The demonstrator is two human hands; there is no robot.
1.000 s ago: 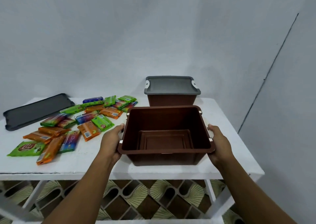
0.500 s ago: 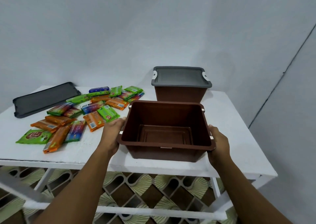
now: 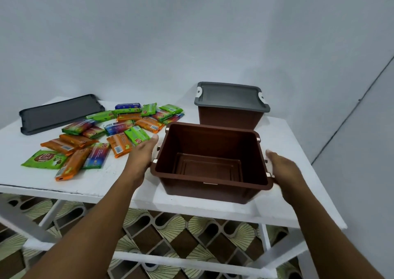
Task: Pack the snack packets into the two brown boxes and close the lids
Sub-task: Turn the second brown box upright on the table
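An open, empty brown box [image 3: 204, 190] stands on the white table [image 3: 285, 142] near its front edge. My left hand [image 3: 142, 153] lies beside its left wall with the fingers straight, at most touching it. On the box's right side, my right hand [image 3: 281, 169] is blurred, relaxed and slightly off the rim. Behind it stands a second brown box [image 3: 229, 119] with a grey lid [image 3: 231, 96] on top. Several snack packets [image 3: 119, 127] in green, orange and blue are strewn over the table to the left. Neither hand holds anything.
A loose dark grey lid [image 3: 59, 113] lies flat at the table's back left. White table legs and crossbars [image 3: 187, 261] run below, over a patterned brown and green floor. Pale walls close in behind and to the right.
Both hands gripped the open box's side rims before. Now their fingers have let go and straightened beside the box, which sits on the table.
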